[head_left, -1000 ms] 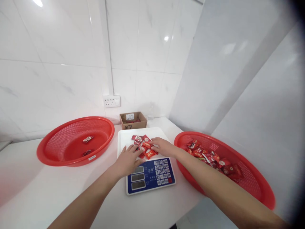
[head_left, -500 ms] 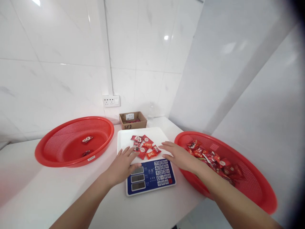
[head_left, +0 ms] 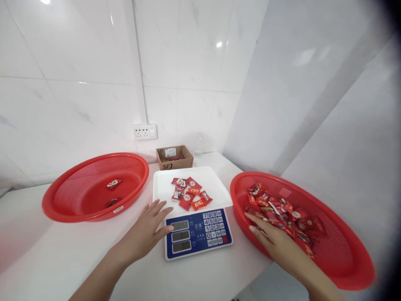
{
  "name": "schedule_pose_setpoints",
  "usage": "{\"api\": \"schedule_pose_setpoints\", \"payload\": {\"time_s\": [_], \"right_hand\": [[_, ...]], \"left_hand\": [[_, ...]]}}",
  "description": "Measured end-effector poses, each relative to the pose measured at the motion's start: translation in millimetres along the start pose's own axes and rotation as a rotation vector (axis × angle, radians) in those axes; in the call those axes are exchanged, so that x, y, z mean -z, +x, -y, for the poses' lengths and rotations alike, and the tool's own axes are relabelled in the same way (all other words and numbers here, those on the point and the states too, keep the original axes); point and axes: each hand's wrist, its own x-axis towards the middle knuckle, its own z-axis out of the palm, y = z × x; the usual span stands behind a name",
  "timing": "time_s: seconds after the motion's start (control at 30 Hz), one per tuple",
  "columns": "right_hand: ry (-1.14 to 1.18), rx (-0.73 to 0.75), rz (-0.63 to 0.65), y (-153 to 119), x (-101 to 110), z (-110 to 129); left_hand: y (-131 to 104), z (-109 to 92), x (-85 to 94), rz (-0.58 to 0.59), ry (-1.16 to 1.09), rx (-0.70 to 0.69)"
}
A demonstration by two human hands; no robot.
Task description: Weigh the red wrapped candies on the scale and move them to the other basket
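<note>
Several red-wrapped candies (head_left: 187,200) lie in a loose cluster on the white pan (head_left: 216,184) of a digital scale with a blue keypad panel (head_left: 200,246). My left hand (head_left: 142,232) hovers at the scale's front left corner, fingers spread and holding nothing. My right hand (head_left: 271,238) is over the near rim of the right red basket (head_left: 351,251), fingers extended beside the heap of wrapped candies (head_left: 282,213) inside. Nothing shows in its grasp; whether its fingertips touch the candies I cannot tell.
At the left stands another red perforated basket (head_left: 72,196) with two wrapped candies (head_left: 113,184) in it. A small cardboard box (head_left: 175,163) with red packets sits behind the scale. A tiled wall with a power socket (head_left: 145,131) rises behind the white table (head_left: 138,276).
My right hand has moved right and down from the scale pan to the right basket. My left hand has drawn back left, off the pan. The candies on the pan look unchanged.
</note>
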Motion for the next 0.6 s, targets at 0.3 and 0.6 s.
{"api": "schedule_pose_setpoints", "payload": {"time_s": [0.3, 0.6], "right_hand": [[0.036, -0.02, -0.097, -5, -2, 1], [0.012, -0.024, -0.045, -6, -2, 0]], "left_hand": [[6, 23, 0.8, -0.193, 0.211, 0.037], [-41, 84, 32.3, -0.331, 0.251, 0.38]]}}
